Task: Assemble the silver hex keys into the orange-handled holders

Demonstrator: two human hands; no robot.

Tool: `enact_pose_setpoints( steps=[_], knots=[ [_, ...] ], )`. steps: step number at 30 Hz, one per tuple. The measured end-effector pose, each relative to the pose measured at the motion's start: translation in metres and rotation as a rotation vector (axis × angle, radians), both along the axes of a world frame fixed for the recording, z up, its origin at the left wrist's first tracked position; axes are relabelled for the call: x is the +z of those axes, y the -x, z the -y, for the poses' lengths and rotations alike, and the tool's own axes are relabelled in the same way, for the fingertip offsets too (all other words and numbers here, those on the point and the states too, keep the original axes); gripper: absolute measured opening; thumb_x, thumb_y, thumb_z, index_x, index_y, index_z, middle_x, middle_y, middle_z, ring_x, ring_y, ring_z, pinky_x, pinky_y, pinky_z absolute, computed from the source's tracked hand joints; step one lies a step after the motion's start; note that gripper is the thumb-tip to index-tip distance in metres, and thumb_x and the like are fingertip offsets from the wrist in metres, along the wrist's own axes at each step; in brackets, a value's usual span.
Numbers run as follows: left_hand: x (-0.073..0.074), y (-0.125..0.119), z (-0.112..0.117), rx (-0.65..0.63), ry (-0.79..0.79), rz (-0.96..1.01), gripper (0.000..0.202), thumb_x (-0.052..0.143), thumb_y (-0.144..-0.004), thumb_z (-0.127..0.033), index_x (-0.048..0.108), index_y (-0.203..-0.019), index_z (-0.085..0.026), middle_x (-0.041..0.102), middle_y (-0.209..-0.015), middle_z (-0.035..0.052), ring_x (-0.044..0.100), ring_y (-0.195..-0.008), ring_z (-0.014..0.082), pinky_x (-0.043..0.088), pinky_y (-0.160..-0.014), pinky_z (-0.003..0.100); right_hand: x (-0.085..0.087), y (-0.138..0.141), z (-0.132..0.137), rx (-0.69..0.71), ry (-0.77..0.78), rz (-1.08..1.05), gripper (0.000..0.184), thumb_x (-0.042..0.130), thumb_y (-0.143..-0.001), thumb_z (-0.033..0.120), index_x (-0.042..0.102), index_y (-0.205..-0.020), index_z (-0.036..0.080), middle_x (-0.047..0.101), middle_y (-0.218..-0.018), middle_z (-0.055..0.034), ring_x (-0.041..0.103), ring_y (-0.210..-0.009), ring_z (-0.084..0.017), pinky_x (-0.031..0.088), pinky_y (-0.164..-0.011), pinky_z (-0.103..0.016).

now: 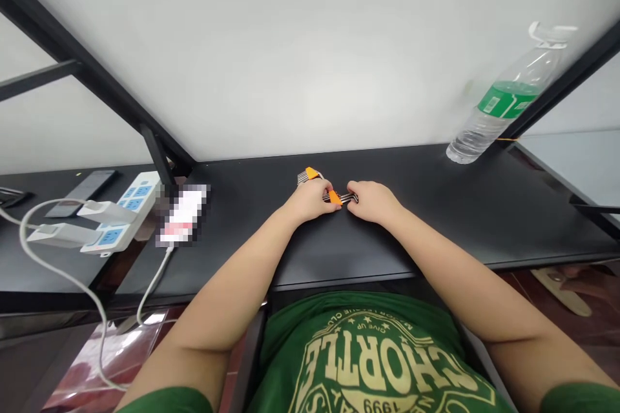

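Observation:
A hex key set (335, 197) with an orange plastic holder and thin metal keys is held just above the black desk. My left hand (310, 199) is closed around the middle of it, and part of the orange holder and the straight key ends stick out past its knuckles. On the other side, my right hand (372, 201) pinches at the bent ends of the keys with its fingertips. Both hands are close together, and the fingers hide much of the set.
A large water bottle (504, 100) with a green label stands at the right back of the black desk (232, 206). To the left lie a phone with a blurred screen (184, 213), a white power strip (128, 210) with plugs and cables, and a dark phone (82, 192).

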State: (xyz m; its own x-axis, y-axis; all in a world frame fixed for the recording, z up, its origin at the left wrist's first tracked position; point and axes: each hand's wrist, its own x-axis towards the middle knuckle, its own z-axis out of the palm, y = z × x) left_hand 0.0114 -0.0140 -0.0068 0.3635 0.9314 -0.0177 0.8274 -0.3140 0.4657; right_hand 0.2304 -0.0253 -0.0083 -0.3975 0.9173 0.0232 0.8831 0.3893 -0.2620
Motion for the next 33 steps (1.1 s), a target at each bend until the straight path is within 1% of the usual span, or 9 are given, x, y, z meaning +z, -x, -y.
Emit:
enact_pose_setpoints(
  steps=[5,9,13,19,21,24,27,31,33],
  knots=[
    [0.0,0.002,0.0,-0.007,0.003,0.009,0.039,0.085,-0.076,-0.052,0.071,-0.098,-0.023,0.074,-0.097,0.0033,0.067,-0.088,0.0235,0.048,-0.071,0.035,0.002,-0.003,-0.001,0.004,0.003,-0.007,0.007,0.063,-0.091,0.027,0.064,-0.098,0.025,0.075,-0.094,-0.0056,0.066,-0.083,-0.024,0.031,-0.061,-0.032],
    [0.0,0.001,0.0,-0.023,-0.008,-0.031,0.037,0.084,-0.078,-0.052,0.072,-0.098,-0.023,0.075,-0.1,0.0045,0.068,-0.092,0.0251,0.048,-0.074,0.035,0.002,-0.002,-0.002,-0.001,0.01,0.015,0.007,0.063,-0.09,0.026,0.065,-0.097,0.025,0.075,-0.092,-0.0066,0.066,-0.08,-0.024,0.032,-0.061,-0.032],
    [0.001,0.001,0.0,-0.026,0.005,-0.039,0.038,0.083,-0.079,-0.053,0.072,-0.1,-0.023,0.075,-0.103,0.0048,0.069,-0.095,0.0254,0.049,-0.076,0.034,0.002,-0.002,-0.004,-0.007,0.021,0.006,0.007,0.064,-0.089,0.024,0.066,-0.096,0.025,0.075,-0.089,-0.0057,0.065,-0.079,-0.024,0.032,-0.061,-0.032],
    [0.006,0.01,0.0,-0.016,0.039,-0.025,0.037,0.085,-0.076,-0.052,0.071,-0.095,-0.023,0.074,-0.097,0.0036,0.068,-0.09,0.0244,0.05,-0.073,0.035,0.003,-0.018,-0.013,-0.079,0.04,0.011,0.009,0.064,-0.086,0.022,0.065,-0.094,0.025,0.074,-0.088,-0.0057,0.064,-0.077,-0.024,0.035,-0.062,-0.032],
    [0.008,0.013,0.001,-0.017,0.064,0.006,0.036,0.084,-0.076,-0.051,0.071,-0.095,-0.024,0.073,-0.095,0.0027,0.068,-0.089,0.0236,0.052,-0.074,0.035,0.004,-0.024,-0.014,-0.07,0.048,0.0,0.01,0.063,-0.086,0.022,0.064,-0.094,0.026,0.074,-0.089,-0.0051,0.063,-0.079,-0.024,0.036,-0.064,-0.031],
    [0.008,0.015,0.002,-0.015,0.045,0.046,0.033,0.083,-0.074,-0.045,0.07,-0.096,-0.024,0.073,-0.098,0.0032,0.069,-0.09,0.0237,0.056,-0.078,0.035,0.005,-0.028,-0.014,-0.032,0.049,-0.011,0.011,0.062,-0.085,0.021,0.063,-0.095,0.025,0.074,-0.091,-0.0044,0.064,-0.081,-0.023,0.036,-0.065,-0.031],
    [0.006,0.015,0.002,-0.021,-0.006,0.053,0.03,0.079,-0.075,-0.04,0.07,-0.099,-0.024,0.076,-0.104,0.0045,0.071,-0.096,0.025,0.058,-0.084,0.036,0.007,-0.028,-0.011,-0.018,0.076,-0.001,0.011,0.062,-0.084,0.02,0.062,-0.095,0.025,0.074,-0.091,-0.004,0.063,-0.08,-0.023,0.036,-0.065,-0.031],
    [0.003,0.016,0.001,-0.023,-0.083,0.073,0.033,0.077,-0.077,-0.038,0.07,-0.106,-0.023,0.076,-0.11,0.0054,0.071,-0.106,0.0267,0.058,-0.093,0.038,0.011,-0.028,-0.006,-0.021,0.099,0.019,0.013,0.063,-0.085,0.022,0.061,-0.097,0.025,0.073,-0.09,-0.0044,0.062,-0.078,-0.023,0.036,-0.064,-0.032],
    [0.002,0.015,0.0,-0.021,-0.125,0.083,0.035,0.075,-0.078,-0.037,0.07,-0.109,-0.023,0.076,-0.114,0.0061,0.069,-0.111,0.0278,0.057,-0.097,0.04,0.012,-0.03,-0.004,-0.028,0.114,0.025,0.015,0.064,-0.085,0.025,0.062,-0.1,0.025,0.073,-0.089,-0.0046,0.062,-0.077,-0.023,0.036,-0.063,-0.032]
  ],
)
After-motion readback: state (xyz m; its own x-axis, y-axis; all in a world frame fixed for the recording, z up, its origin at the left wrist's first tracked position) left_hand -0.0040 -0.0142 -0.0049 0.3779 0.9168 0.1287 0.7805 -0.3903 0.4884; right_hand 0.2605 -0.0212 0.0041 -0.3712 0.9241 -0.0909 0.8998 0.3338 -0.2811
